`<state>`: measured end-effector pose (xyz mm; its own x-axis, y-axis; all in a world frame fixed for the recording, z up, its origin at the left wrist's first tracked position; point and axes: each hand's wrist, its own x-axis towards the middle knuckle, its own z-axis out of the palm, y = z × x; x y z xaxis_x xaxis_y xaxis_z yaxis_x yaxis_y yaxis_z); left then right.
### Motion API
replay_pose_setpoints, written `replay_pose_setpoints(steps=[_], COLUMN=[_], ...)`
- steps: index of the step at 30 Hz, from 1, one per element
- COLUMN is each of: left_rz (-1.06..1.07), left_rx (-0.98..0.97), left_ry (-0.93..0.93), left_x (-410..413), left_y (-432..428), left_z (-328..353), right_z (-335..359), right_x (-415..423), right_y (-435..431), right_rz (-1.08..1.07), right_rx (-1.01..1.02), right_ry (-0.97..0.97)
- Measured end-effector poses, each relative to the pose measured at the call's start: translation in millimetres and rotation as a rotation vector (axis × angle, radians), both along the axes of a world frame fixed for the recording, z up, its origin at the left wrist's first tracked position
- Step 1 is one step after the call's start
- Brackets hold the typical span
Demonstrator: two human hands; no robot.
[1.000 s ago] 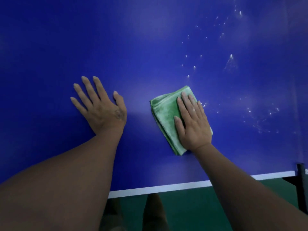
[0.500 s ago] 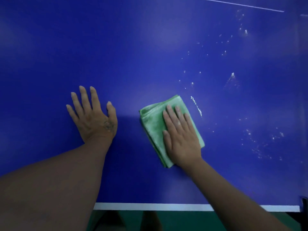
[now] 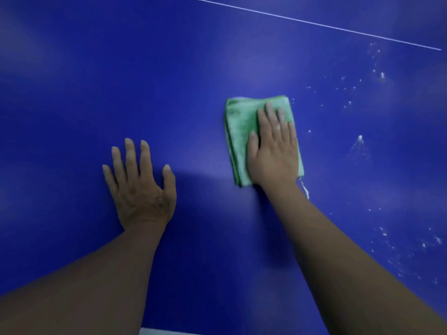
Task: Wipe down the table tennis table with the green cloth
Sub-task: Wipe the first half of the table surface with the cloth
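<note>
The blue table tennis table (image 3: 72, 81) fills the view. A folded green cloth (image 3: 238, 131) lies flat on it, right of centre. My right hand (image 3: 274, 148) presses flat on the cloth's right half, fingers together and pointing away from me. My left hand (image 3: 141, 189) rests palm down on the bare table to the left of the cloth, fingers spread, holding nothing. White specks and a small white blob (image 3: 360, 137) dot the surface to the right of the cloth. A short white smear (image 3: 305, 189) sits just beside my right wrist.
A thin white line (image 3: 314, 22) runs across the table at the far right. The table's white near edge (image 3: 154, 331) shows at the bottom. More white specks (image 3: 423, 243) are scattered at the lower right.
My right hand has pushed the cloth away from me and to the right, leaving a white smear near the wrist. The view has shifted forward over the table. My left hand stays planted.
</note>
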<state>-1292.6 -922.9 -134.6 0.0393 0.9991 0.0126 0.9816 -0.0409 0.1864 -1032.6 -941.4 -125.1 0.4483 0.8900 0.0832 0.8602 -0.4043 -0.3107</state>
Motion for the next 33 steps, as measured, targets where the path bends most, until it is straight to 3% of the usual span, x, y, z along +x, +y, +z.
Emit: replay_pose_setpoints(steps=[5,16,21,25,30,33], left_rz=[-0.01,-0.003,0.002,0.002,-0.001,-0.029], left_rx=[-0.003,-0.011,-0.064,-0.091,-0.08,-0.07], left_ry=[0.011,-0.007,0.014,0.037,0.009,0.054], left_x=[1,0,-1,2,8,12], left_y=[-1,4,3,1,0,-1], left_z=[0,2,5,6,11,11], right_z=[0,1,3,2,8,7], right_x=[1,-23,4,9,-31,-21], right_y=[18,-111,-58,16,70,67], right_rz=[-0.074,0.126,0.109,-0.024,0.283,0.317], right_rx=[-0.07,-0.149,-0.157,-0.173,-0.161,-0.13], right_ry=[0.002,-0.125,-0.146,-0.087,-0.067,-0.035])
